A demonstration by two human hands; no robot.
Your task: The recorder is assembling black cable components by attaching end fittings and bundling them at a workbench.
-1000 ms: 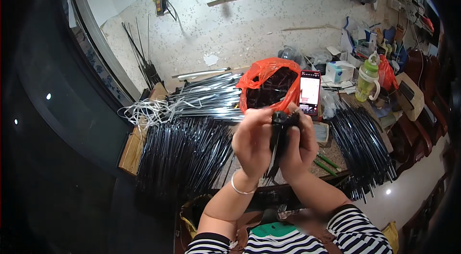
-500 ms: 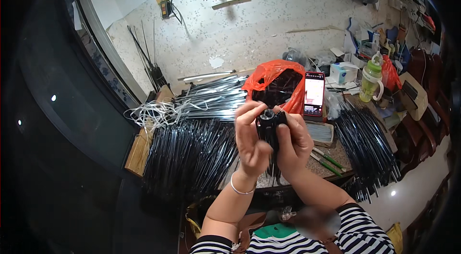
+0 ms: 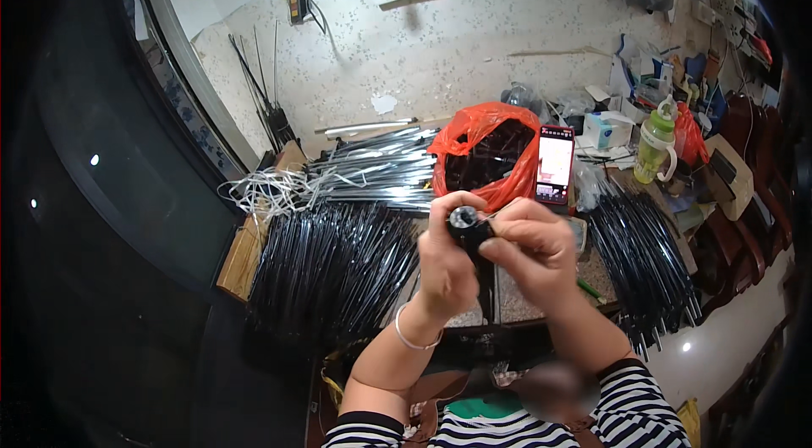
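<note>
My left hand (image 3: 444, 258) is closed around a black round hub (image 3: 474, 234) with a pale, hollow top end, held up over the front of the table. Dark rods hang below the hub between my wrists. At the hub's right edge, my right hand (image 3: 537, 249) is closed in a pinch, thumb against fingers. What looks like a thin wire (image 3: 506, 207) runs by its fingertips; most of it is hidden. To the left lies a wide spread of black rods (image 3: 330, 270), like umbrella ribs. Behind my hands stands an open red plastic bag (image 3: 448, 169) with dark parts inside.
Silver rods (image 3: 381, 164) and tangled white strips (image 3: 266, 192) lie at the back left. A phone (image 3: 555, 164) stands upright beside the bag. More black rods (image 3: 639, 245) lie to the right, near a green bottle (image 3: 653, 148). A green-handled tool (image 3: 589, 289) is partly hidden by my right arm.
My right hand has shifted right and now pinches at the hub's edge. The hub has tilted to show its hollow end, and the left fingers have closed around it.
</note>
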